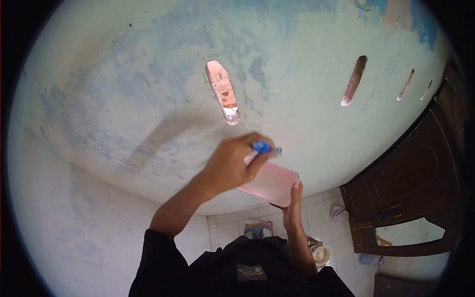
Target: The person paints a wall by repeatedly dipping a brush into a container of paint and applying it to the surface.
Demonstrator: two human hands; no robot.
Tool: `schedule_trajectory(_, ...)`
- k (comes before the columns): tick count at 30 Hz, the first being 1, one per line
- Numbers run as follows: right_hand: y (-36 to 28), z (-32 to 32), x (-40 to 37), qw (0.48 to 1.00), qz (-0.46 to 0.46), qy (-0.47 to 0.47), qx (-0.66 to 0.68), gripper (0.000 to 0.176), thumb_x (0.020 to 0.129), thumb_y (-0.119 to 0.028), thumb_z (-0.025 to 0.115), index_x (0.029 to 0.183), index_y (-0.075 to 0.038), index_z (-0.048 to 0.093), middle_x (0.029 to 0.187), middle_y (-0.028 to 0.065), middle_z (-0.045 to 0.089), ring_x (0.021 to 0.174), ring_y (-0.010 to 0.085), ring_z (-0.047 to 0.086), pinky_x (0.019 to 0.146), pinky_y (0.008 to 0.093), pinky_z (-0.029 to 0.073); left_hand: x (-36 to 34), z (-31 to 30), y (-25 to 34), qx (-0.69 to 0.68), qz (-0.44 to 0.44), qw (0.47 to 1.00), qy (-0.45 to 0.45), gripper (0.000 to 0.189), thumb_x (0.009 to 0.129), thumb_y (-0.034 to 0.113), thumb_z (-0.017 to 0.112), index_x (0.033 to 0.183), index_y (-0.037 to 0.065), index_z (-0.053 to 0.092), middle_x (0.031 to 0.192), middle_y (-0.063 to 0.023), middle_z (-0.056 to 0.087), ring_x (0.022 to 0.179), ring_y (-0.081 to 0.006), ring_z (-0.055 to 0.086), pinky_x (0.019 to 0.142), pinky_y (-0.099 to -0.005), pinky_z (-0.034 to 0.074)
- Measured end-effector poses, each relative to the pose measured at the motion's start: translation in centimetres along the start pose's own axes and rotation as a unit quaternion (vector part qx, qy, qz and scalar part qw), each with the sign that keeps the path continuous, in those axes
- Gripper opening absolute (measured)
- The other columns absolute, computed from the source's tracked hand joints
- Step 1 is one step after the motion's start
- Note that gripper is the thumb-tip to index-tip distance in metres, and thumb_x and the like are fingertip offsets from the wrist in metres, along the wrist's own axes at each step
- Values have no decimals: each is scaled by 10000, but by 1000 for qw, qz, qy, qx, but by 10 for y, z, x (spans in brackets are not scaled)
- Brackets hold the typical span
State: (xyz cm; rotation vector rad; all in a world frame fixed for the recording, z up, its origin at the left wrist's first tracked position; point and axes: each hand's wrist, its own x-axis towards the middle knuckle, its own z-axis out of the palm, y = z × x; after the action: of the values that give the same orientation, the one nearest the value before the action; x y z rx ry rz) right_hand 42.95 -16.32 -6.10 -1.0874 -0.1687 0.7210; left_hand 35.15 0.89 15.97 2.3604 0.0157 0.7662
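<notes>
My left hand (230, 163) is closed round a blue-handled tool (261, 147), whose end is blurred. It is over the far left end of a pink, shallow rectangular container (274, 184). My right hand (294, 210) grips that container at its right end, with the thumb along the rim. The container is tilted and lies close to the pale, patchy wall (163, 74). Just above my left hand, a long slot (221, 91) in the wall shows reddish brick and a bright white patch at its lower end.
More slots (354, 81) run along the wall to the right. A dark wooden wardrobe (405, 183) stands at the right. Below are a pink-edged platform (267, 225) under my feet, a pale bucket (321, 254), a cloth (339, 213) and a blue bag (368, 259) on the tiles.
</notes>
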Motion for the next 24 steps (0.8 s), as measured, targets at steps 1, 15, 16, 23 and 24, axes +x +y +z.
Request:
schedule_trajectory(1, -3, -2, 0, 1000, -7, -2, -3, 625, 1097, -566, 400, 1555, -165, 263, 1482, 127, 485, 1276, 298, 615, 885, 462, 613, 15, -6, 7, -4, 14, 1000, 20, 79, 904, 16, 750, 975, 3, 719, 941, -101, 758, 790, -196, 724, 734, -310, 554)
schedule_trajectory(15, 3, -26, -16, 999, -23, 27, 12, 607, 1088, -579, 410, 1529, -179, 290, 1440, 110, 521, 1211, 277, 642, 849, 454, 613, 169, -79, 70, 295, 427, 821, 239, 91, 938, 129, 714, 886, 55, 706, 757, -78, 672, 626, -175, 663, 584, -300, 539)
schedule_trajectory(16, 5, -29, -16, 999, -22, 29, 14, 605, 1087, -580, 410, 1527, -182, 293, 1439, 109, 524, 1210, 276, 644, 851, 455, 614, 168, -73, 67, 371, 458, 758, 280, 22, 909, 139, 724, 910, 119, 733, 759, -39, 680, 615, -165, 661, 568, -293, 537)
schedule_trajectory(23, 9, -53, -22, 999, -26, 33, 23, 652, 1103, -549, 407, 1598, -172, 213, 1492, 144, 472, 1276, 293, 608, 876, 452, 620, 88, 28, -10, 535, 467, 685, 160, 217, 788, 141, 735, 1002, 130, 696, 1019, -34, 655, 1025, -291, 656, 789, -303, 608)
schedule_trajectory(24, 9, -56, -24, 999, -27, 35, 21, 652, 1103, -550, 406, 1597, -172, 214, 1493, 144, 472, 1277, 294, 608, 876, 452, 620, 67, 44, -23, 509, 467, 711, 132, 213, 793, 138, 727, 1002, 115, 697, 1010, -45, 645, 1021, -299, 653, 799, -315, 614)
